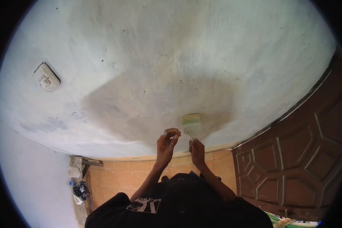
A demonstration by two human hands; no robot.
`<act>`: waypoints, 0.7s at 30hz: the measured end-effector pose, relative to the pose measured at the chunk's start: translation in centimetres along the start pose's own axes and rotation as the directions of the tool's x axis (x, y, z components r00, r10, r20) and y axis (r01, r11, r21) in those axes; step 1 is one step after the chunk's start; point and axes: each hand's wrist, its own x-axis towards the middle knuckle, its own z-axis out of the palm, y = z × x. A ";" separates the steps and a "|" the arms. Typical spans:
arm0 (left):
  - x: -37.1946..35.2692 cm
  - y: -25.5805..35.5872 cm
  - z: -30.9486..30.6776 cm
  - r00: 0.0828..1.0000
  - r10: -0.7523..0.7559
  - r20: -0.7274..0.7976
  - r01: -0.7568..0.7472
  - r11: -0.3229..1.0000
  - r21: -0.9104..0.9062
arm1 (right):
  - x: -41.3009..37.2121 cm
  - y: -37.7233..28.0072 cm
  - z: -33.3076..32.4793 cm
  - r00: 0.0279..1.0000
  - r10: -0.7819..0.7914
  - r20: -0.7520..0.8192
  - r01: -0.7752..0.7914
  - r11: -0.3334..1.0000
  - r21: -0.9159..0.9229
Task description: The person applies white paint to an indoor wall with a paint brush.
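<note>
My right hand point(197, 149) is wrapped round the handle of a wide paintbrush point(192, 123), bristles pointing up. The bristles are yellowish, and pale paint coats the ferrule and part of the handle. Just left of the brush, my left hand point(168, 145) is raised with its fingers curled and the thumb close to them. White smears show on its fingertips; whether anything small is pinched there I cannot make out. Both hands are in front of a pale wall point(159, 76) with patchy whitish and grey-brown areas.
A light switch point(46, 78) sits on the wall at left. At lower left, a wooden bench point(79, 205) bears a whitish container point(73, 172) and a black plastic bag point(80, 190). A brown panelled door point(298, 163) stands at right, above orange floor tiles point(116, 176).
</note>
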 end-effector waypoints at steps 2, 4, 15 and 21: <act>-0.3 -0.5 -0.4 1.000 -0.007 -0.021 0.007 1.000 -0.013 | 0.5 -2.4 0.9 1.000 -0.023 -0.022 0.025 0.995 0.094; -0.4 -0.9 -0.7 1.000 -0.019 -0.011 0.019 1.000 0.013 | 2.9 -9.1 2.2 0.986 -0.154 -0.067 0.160 0.982 0.104; 0.5 -0.5 1.1 1.000 0.007 0.004 -0.007 1.000 0.003 | 2.2 0.8 -1.1 0.998 -0.065 -0.025 0.065 0.997 -0.031; 0.4 -0.9 1.1 0.998 -0.016 0.059 0.013 0.999 0.046 | 4.6 -12.6 1.7 0.988 -0.150 0.040 0.147 0.986 0.073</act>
